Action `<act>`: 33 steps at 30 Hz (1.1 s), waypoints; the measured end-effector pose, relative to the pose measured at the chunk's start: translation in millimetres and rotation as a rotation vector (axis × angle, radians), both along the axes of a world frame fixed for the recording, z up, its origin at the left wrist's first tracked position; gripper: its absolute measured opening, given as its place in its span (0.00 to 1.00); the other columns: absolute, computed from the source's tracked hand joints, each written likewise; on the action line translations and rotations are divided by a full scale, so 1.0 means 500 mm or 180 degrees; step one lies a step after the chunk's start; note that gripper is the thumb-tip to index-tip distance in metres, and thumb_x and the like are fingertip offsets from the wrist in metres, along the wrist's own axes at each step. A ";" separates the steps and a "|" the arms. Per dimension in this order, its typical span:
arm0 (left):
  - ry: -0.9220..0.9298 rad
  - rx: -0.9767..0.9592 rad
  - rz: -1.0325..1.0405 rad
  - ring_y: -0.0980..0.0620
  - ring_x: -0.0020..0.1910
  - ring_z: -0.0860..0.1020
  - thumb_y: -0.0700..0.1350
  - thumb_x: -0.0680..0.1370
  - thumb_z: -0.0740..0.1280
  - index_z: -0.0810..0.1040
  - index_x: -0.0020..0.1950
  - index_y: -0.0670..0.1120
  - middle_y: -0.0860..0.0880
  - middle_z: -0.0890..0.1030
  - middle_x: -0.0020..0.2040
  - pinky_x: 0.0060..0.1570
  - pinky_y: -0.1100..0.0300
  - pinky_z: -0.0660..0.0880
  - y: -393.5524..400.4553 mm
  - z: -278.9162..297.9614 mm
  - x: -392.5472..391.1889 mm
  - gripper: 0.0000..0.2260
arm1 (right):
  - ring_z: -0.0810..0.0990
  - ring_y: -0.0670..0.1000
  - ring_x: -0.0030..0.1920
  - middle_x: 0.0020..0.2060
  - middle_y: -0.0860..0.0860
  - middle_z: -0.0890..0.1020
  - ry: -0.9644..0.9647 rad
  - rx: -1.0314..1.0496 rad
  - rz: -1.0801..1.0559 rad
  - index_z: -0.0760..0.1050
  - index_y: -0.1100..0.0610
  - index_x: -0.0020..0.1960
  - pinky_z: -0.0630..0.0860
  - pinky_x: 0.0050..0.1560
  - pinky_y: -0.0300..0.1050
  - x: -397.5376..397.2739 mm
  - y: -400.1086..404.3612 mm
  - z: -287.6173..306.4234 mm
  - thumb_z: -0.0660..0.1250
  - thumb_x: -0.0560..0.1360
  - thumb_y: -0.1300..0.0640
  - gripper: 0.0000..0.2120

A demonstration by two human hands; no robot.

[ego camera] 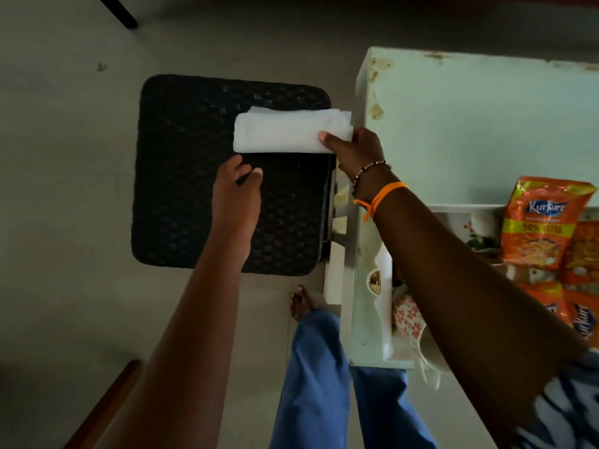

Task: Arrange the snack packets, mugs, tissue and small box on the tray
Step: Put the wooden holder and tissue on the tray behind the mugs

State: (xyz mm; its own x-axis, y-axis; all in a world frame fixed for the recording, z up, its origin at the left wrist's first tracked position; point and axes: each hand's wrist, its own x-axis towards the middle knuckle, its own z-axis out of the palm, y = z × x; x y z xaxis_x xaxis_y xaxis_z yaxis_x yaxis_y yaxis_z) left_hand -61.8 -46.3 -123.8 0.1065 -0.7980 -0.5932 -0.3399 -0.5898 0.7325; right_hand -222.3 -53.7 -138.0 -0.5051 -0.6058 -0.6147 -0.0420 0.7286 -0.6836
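Note:
My right hand [353,150] pinches the right end of a folded white tissue [285,132] and holds it level over a black woven stool [181,189]. My left hand [236,189] hovers just under the tissue's lower left corner with its fingers loosely apart and nothing in them. At the right, a white tray [453,209] rests on a pale green table [486,124]. Orange snack packets [544,222] lie on the tray. A mug with a red flower pattern [408,319] shows beneath my right forearm, which hides much of the tray.
The table's chipped left edge [372,92] stands right next to the stool. A second flowered mug [479,234] sits behind the packets. My bare foot [301,303] and blue trouser legs [317,384] are on the grey floor. A wooden edge [107,406] lies bottom left.

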 end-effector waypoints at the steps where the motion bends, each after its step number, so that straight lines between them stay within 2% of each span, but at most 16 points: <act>1: 0.0029 0.0024 0.0024 0.54 0.62 0.73 0.44 0.78 0.61 0.63 0.71 0.51 0.50 0.73 0.67 0.64 0.54 0.70 -0.002 -0.002 0.003 0.22 | 0.80 0.62 0.53 0.51 0.65 0.81 -0.0086 -0.0036 -0.0069 0.77 0.70 0.53 0.74 0.58 0.57 0.000 -0.001 0.003 0.71 0.69 0.53 0.21; 3: 0.0142 0.0031 0.0070 0.54 0.62 0.73 0.45 0.78 0.61 0.63 0.71 0.50 0.50 0.73 0.67 0.66 0.52 0.69 0.000 0.000 0.006 0.22 | 0.78 0.67 0.56 0.54 0.72 0.78 -0.0439 -0.0180 -0.0330 0.74 0.75 0.53 0.73 0.61 0.64 -0.005 0.008 0.017 0.71 0.69 0.59 0.21; 5: 0.0362 0.0018 0.0092 0.54 0.62 0.73 0.46 0.78 0.62 0.63 0.71 0.50 0.49 0.73 0.66 0.66 0.54 0.69 0.006 0.010 0.005 0.22 | 0.78 0.66 0.55 0.56 0.72 0.76 -0.0801 -0.0332 -0.0592 0.73 0.75 0.54 0.73 0.61 0.64 -0.014 0.029 0.039 0.70 0.69 0.65 0.18; 7: 0.0606 0.0093 0.0056 0.54 0.63 0.72 0.47 0.77 0.63 0.61 0.72 0.50 0.49 0.72 0.67 0.64 0.55 0.69 0.019 0.022 -0.002 0.24 | 0.77 0.60 0.52 0.54 0.69 0.77 -0.1022 -0.0424 -0.0726 0.73 0.69 0.56 0.76 0.59 0.58 -0.030 0.058 0.060 0.68 0.70 0.68 0.15; 8: 0.0715 0.0170 0.0027 0.53 0.64 0.72 0.48 0.77 0.63 0.59 0.72 0.50 0.49 0.71 0.68 0.65 0.54 0.69 0.029 0.029 -0.008 0.26 | 0.77 0.57 0.51 0.52 0.65 0.77 -0.1151 -0.0505 -0.0800 0.73 0.66 0.55 0.78 0.55 0.53 -0.041 0.076 0.069 0.67 0.70 0.69 0.14; 10: 0.0855 0.0328 -0.0065 0.51 0.65 0.71 0.50 0.76 0.65 0.59 0.73 0.51 0.49 0.70 0.69 0.66 0.52 0.68 0.054 0.040 -0.022 0.28 | 0.78 0.53 0.48 0.46 0.57 0.77 -0.1434 -0.0688 -0.0918 0.72 0.63 0.51 0.80 0.46 0.44 -0.069 0.119 0.082 0.64 0.71 0.72 0.11; 12: 0.0923 0.0409 -0.0246 0.52 0.63 0.72 0.50 0.76 0.65 0.62 0.71 0.51 0.50 0.72 0.67 0.64 0.52 0.69 0.085 0.050 -0.040 0.25 | 0.78 0.49 0.44 0.43 0.53 0.77 -0.1477 -0.0736 -0.0820 0.72 0.59 0.46 0.81 0.40 0.39 -0.096 0.166 0.098 0.63 0.71 0.72 0.10; 17: 0.0764 0.0295 -0.0531 0.53 0.51 0.79 0.41 0.77 0.64 0.74 0.61 0.47 0.49 0.80 0.50 0.52 0.59 0.75 0.177 0.072 -0.108 0.13 | 0.81 0.42 0.37 0.34 0.44 0.82 -0.1252 -0.0777 -0.0455 0.73 0.52 0.43 0.81 0.34 0.36 -0.175 0.301 0.125 0.63 0.71 0.74 0.17; 19: 0.0674 0.0216 -0.0663 0.57 0.44 0.78 0.39 0.76 0.64 0.76 0.56 0.46 0.48 0.80 0.47 0.45 0.66 0.75 0.224 0.080 -0.139 0.10 | 0.81 0.42 0.36 0.33 0.44 0.82 -0.0956 -0.0748 -0.0282 0.73 0.51 0.42 0.80 0.41 0.41 -0.210 0.354 0.131 0.64 0.70 0.74 0.17; 21: 0.0527 0.0144 -0.0832 0.57 0.42 0.79 0.37 0.75 0.65 0.77 0.55 0.43 0.47 0.81 0.48 0.39 0.69 0.74 0.269 0.087 -0.166 0.10 | 0.78 0.47 0.40 0.39 0.51 0.80 -0.0561 -0.0655 0.0004 0.73 0.56 0.45 0.76 0.51 0.49 -0.239 0.401 0.139 0.66 0.69 0.74 0.14; 22: 0.0460 0.0137 -0.0903 0.54 0.44 0.80 0.37 0.74 0.66 0.77 0.56 0.42 0.46 0.81 0.49 0.40 0.67 0.75 0.286 0.088 -0.176 0.11 | 0.77 0.49 0.41 0.41 0.55 0.78 -0.0340 -0.0613 0.0151 0.73 0.60 0.48 0.75 0.52 0.49 -0.251 0.418 0.141 0.67 0.69 0.74 0.13; 23: 0.0389 0.0142 -0.0967 0.51 0.47 0.80 0.37 0.74 0.66 0.77 0.56 0.42 0.45 0.82 0.51 0.42 0.64 0.75 0.305 0.089 -0.188 0.12 | 0.76 0.47 0.40 0.42 0.56 0.78 -0.0083 -0.0584 0.0286 0.73 0.64 0.52 0.75 0.50 0.45 -0.263 0.438 0.142 0.68 0.68 0.73 0.14; 25: 0.0247 0.0136 -0.1025 0.47 0.52 0.79 0.38 0.74 0.66 0.77 0.56 0.42 0.43 0.81 0.54 0.50 0.55 0.75 0.335 0.089 -0.209 0.11 | 0.76 0.37 0.34 0.41 0.54 0.77 0.0322 -0.0579 0.0522 0.73 0.68 0.54 0.72 0.40 0.27 -0.284 0.470 0.140 0.69 0.68 0.71 0.15; 27: 0.0142 0.0121 -0.1039 0.47 0.53 0.79 0.39 0.74 0.66 0.77 0.56 0.43 0.43 0.81 0.55 0.54 0.54 0.75 0.359 0.082 -0.226 0.11 | 0.74 0.36 0.33 0.42 0.55 0.77 0.0562 -0.0595 0.0654 0.74 0.69 0.53 0.69 0.33 0.21 -0.298 0.494 0.135 0.69 0.68 0.70 0.14; 30: 0.0030 0.0086 -0.0985 0.47 0.55 0.78 0.39 0.74 0.65 0.76 0.57 0.44 0.43 0.80 0.56 0.58 0.51 0.75 0.385 0.068 -0.249 0.12 | 0.74 0.46 0.39 0.44 0.54 0.76 0.0830 -0.0616 0.0743 0.75 0.68 0.53 0.67 0.32 0.22 -0.314 0.516 0.114 0.70 0.68 0.69 0.14; 33: -0.0165 0.0002 -0.0954 0.44 0.56 0.78 0.39 0.75 0.64 0.76 0.58 0.43 0.42 0.80 0.56 0.58 0.50 0.75 0.398 0.049 -0.262 0.12 | 0.73 0.49 0.46 0.44 0.53 0.77 0.0911 -0.0584 0.0759 0.76 0.65 0.53 0.66 0.34 0.32 -0.316 0.527 0.083 0.70 0.68 0.67 0.13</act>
State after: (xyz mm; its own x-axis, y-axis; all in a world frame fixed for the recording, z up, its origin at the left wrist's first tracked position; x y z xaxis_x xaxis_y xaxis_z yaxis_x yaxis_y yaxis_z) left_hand -192.9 153.0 -99.1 -0.1034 -0.7980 -0.5937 -0.5358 -0.4582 0.7092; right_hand -380.6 209.7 -96.5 -0.4723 -0.8129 -0.3407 -0.4020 0.5427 -0.7375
